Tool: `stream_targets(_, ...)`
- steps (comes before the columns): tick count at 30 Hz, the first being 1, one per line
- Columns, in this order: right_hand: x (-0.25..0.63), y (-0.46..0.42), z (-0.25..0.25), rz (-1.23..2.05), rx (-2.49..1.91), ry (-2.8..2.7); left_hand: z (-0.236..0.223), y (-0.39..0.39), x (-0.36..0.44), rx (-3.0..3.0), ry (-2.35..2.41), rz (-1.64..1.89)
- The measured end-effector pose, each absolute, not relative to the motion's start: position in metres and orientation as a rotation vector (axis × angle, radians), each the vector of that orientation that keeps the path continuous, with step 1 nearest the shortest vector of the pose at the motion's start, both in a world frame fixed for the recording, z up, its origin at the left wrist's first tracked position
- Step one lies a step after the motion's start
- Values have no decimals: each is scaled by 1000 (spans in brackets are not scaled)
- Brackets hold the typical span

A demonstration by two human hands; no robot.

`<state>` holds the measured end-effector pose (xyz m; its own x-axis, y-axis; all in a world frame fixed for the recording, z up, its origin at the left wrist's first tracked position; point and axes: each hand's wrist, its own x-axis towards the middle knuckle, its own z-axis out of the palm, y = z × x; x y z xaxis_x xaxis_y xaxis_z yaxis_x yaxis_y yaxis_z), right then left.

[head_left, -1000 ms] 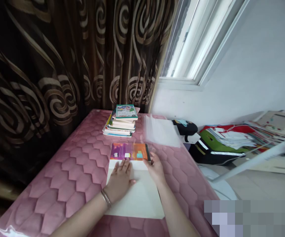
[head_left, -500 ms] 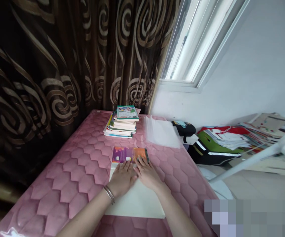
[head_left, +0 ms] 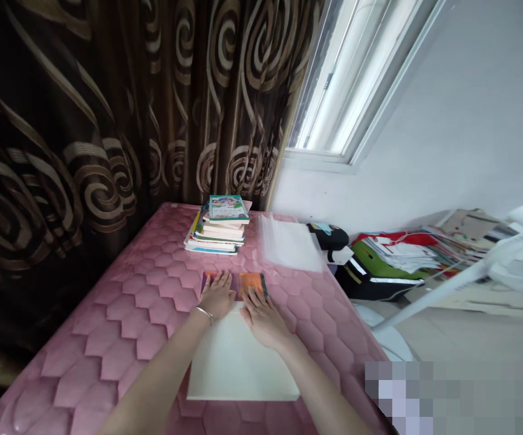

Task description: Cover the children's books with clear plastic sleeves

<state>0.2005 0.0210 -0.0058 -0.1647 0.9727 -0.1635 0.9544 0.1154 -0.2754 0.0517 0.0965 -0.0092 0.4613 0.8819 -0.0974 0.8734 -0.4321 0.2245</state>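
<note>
Left hand (head_left: 216, 296) and right hand (head_left: 265, 320) lie flat and open, not gripping, fingertips on a purple-orange book (head_left: 252, 284). Cream sheet (head_left: 238, 362) sits just nearer me than the book; stack of books (head_left: 216, 232) beyond it, on the pink quilted cover (head_left: 107, 338).

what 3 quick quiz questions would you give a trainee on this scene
1. Which wrist, left or right, wears the bangle?
2. True or false: the plastic sleeve lies beside the book stack on the quilted pink cover.
3. What does the right hand touch: A the black bag, B the colourful book, C the curtain?

Key: 1 left; 2 true; 3 B
</note>
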Motion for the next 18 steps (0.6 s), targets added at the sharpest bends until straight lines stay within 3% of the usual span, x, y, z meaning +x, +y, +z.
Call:
stream_targets(7,159,59,6,517,-1894,-2173,-17,98,47,2514,1474,-12)
stream_targets(13,160,89,3,866,-1824,-2237,-16,97,43,2556,1440,-1)
stream_targets(18,193,88,-5,758,-1951,-2335,-14,96,48,2501,1515,34)
